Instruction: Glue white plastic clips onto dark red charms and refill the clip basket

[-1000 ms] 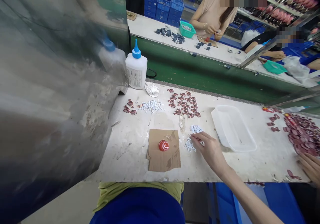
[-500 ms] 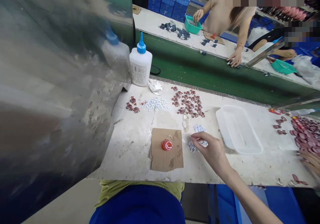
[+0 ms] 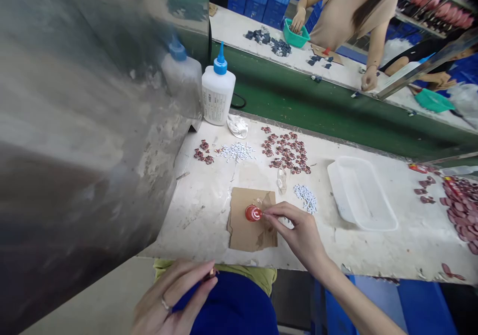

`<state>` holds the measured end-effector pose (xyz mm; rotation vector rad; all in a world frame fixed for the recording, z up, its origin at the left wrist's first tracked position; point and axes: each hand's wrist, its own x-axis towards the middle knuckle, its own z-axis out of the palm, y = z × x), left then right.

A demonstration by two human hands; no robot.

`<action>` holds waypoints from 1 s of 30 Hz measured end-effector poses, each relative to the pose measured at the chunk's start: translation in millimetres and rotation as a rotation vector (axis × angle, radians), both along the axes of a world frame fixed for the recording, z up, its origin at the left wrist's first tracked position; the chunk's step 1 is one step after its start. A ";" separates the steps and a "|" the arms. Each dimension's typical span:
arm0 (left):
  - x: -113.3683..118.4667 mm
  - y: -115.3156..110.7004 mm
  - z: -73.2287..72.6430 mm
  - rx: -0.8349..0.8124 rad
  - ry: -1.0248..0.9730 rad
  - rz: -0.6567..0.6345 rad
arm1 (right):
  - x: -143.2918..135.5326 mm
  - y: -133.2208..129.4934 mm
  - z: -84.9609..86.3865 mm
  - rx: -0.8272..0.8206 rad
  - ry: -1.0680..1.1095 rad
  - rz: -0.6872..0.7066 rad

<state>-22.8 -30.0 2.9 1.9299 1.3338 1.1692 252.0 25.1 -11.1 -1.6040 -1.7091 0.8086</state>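
My left hand (image 3: 175, 297), low in front of the bench, pinches a small brown piece (image 3: 212, 274) between thumb and fingers. My right hand (image 3: 298, 230) is closed in a pinch at the right rim of a small red cap (image 3: 254, 213), which has a white, shiny substance in it. Whatever is between those fingertips is too small to make out. Under the cap lies a torn square of cardboard (image 3: 242, 238). Small whitish pieces (image 3: 306, 198) are heaped just beyond my right hand, a few partly hidden by it.
A white bottle with a blue nozzle (image 3: 218, 96) stands at the back left beside a metal panel (image 3: 93, 101). Brown pieces (image 3: 289, 153) and white bits (image 3: 238, 152) lie behind the cardboard. A white tray (image 3: 364, 195) sits to the right. Across a green divider, a co-worker reaches into a green basket (image 3: 297, 39).
My right hand has moved left from the whitish heap to the red cap. My left hand has come into view with the brown piece. Another person's hand at the far right has gone.
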 end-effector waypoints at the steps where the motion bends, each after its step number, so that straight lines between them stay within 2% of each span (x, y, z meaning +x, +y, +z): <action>1: 0.5 2.8 -0.6 0.002 0.003 -0.026 | -0.3 -0.8 -0.5 0.015 -0.005 0.008; 9: 8.9 20.3 -2.3 -0.007 -0.016 -0.018 | -2.8 -3.9 -3.8 0.093 -0.018 0.075; 17: 23.8 31.6 -5.6 -0.073 -0.084 -0.080 | -4.5 -5.7 -1.4 0.088 0.030 0.028; 20: 30.7 34.8 -4.3 -0.064 -0.116 -0.086 | -9.9 -9.4 7.6 0.073 0.084 0.004; 27: 41.4 38.2 7.4 -0.127 -0.182 -0.082 | -41.0 -25.4 45.3 0.095 0.319 0.004; 30: 42.1 35.4 9.8 -0.163 -0.218 -0.117 | -51.0 -28.3 51.5 0.126 0.356 0.013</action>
